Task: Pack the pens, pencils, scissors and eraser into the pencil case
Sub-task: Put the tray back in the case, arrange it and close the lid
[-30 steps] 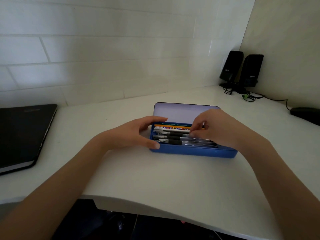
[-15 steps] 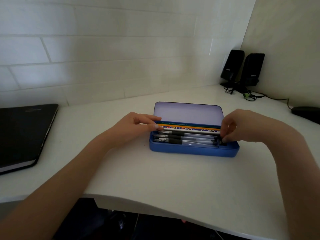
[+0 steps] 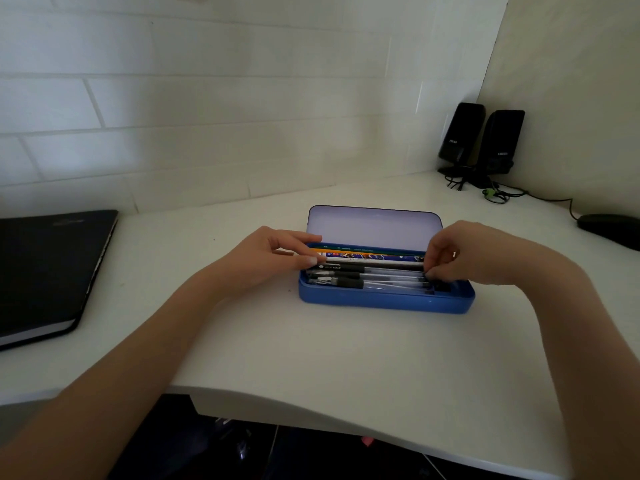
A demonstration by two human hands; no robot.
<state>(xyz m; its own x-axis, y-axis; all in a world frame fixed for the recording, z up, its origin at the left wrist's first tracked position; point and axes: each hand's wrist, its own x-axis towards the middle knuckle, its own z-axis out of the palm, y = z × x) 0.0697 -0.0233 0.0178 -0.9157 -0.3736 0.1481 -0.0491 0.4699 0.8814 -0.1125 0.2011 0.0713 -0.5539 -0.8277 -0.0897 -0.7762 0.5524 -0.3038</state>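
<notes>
Mid-frame on the desk [image 3: 346, 358], the open pencil case [image 3: 386, 299] holds pens [image 3: 349, 275]. Left hand [image 3: 263, 258] and right hand [image 3: 464, 252] pinch opposite pen ends. Notebook [image 3: 48, 268] far left, speakers [image 3: 481, 143] upper right.

Left hand [image 3: 273, 258] and right hand [image 3: 464, 252] curled

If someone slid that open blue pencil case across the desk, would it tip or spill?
Probably not. The pencil case looks low and flat-bottomed, so it should slide rather than tip. Its raised lid might flap. The pens lie below the rim, so they would likely just rattle.
</notes>
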